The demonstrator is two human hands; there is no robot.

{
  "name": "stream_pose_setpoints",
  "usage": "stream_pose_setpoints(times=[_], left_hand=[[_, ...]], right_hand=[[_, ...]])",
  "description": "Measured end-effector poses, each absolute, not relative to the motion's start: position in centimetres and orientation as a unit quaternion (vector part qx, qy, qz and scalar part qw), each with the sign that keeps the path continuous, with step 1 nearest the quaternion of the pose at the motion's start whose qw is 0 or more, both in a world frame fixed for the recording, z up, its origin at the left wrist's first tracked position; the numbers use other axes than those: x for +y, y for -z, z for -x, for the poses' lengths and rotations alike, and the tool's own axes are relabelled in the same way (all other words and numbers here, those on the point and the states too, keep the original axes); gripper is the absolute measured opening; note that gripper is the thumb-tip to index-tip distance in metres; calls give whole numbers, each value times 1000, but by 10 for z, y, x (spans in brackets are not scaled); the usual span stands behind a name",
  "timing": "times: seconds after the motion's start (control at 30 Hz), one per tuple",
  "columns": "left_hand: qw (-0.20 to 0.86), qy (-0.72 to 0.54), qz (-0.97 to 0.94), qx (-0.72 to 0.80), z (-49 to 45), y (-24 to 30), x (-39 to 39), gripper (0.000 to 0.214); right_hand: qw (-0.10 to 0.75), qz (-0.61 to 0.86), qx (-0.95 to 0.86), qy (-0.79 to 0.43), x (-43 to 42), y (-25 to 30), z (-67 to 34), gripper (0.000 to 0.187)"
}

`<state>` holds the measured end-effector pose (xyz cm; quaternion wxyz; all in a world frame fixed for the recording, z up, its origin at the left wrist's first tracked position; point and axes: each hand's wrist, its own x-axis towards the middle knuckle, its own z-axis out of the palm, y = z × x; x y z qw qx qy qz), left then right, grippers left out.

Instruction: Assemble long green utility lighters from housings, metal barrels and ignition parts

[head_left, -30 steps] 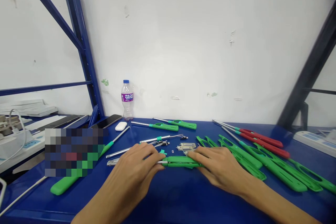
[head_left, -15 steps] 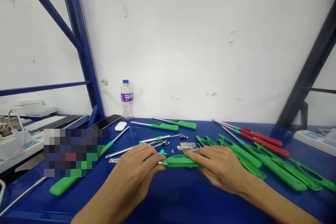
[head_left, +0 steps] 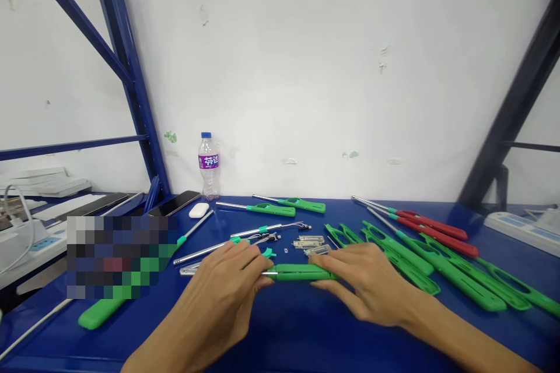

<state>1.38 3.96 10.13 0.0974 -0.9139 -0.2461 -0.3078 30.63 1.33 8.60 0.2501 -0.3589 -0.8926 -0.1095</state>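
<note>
Looking down at my blue desk [head_left: 289, 332] under the white wall, blue rack frame at left. Biggest cluster is on the right: a fan of green lighter shells [head_left: 437, 268] and red-handled lighters [head_left: 429, 227], laid side by side within reach of my right hand, looks like a parts queue. One big green lighter [head_left: 131, 291] lies well apart on the left, partly behind the blurred patch. Two more green lighters [head_left: 284, 206] sit at the back near the water bottle [head_left: 209, 166], phone [head_left: 175, 203] and earbud case [head_left: 198, 210], personal stuff parked away from the work. Both my hands rest on the desk at centre. Left hand [head_left: 219, 297] pinches the nozzle end of the green lighter body [head_left: 301, 271]; right hand [head_left: 371, 285] has fingers spread flat over its other end, pressing it down, probably so it can't roll. The body lies flat between the hands, long axis left to right. Just behind it: loose metal tubes [head_left: 219, 247] and small metal clips [head_left: 310, 242], close by. The smallest bits there I can't identify.
</note>
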Motion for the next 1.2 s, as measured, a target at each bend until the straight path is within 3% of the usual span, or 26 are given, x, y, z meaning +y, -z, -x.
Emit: stream_pose_setpoints(times=[0.17, 0.23, 0.37, 0.6, 0.73, 0.87, 1.2], left_hand=[[-25, 187, 929, -318, -7, -102, 38, 24], [-83, 142, 925, -342, -6, -102, 37, 28], [-147, 112, 914, -362, -6, -102, 39, 28], [-177, 102, 899, -387, -6, -96, 49, 20], [-189, 103, 887, -409, 3, -92, 54, 29], [-202, 101, 877, -423, 7, -99, 55, 16], [-226, 117, 872, -419, 4, -101, 57, 10]], right_hand=[[173, 419, -891, -32, 4, -94, -298, 31], [163, 423, -890, -57, 2, -95, -295, 22], [143, 410, -899, -56, 2, -88, -292, 29], [135, 389, -911, 0, 7, -76, -291, 53], [146, 391, -908, -11, 9, -75, -289, 41], [158, 399, -902, -49, 9, -76, -286, 38], [162, 442, -874, -120, 2, -79, -283, 23]])
